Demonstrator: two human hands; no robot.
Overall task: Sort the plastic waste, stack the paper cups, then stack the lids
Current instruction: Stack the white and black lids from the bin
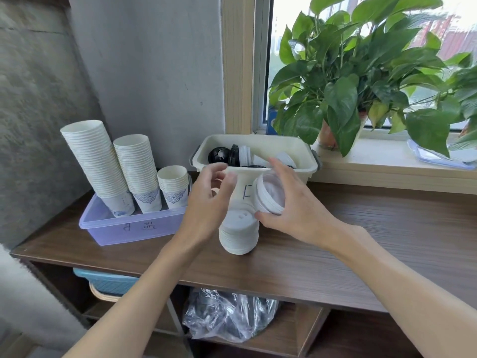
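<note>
Lids [269,196] are gripped, tilted, by the right hand [299,208] just above the lid stack [238,233] at bench [374,228] centre; the left hand [206,202], at 9 o'clock, is held loosely open, empty.

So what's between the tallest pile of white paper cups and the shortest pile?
In the head view, a middle-height pile of white paper cups stands between them, all three in the pale purple plastic box.

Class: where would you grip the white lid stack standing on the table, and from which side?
Low round its sides, from the left: the lid stack stands upright, so a top grip probably lifts only upper lids, and the right hand holding lids crowds its right.
</note>
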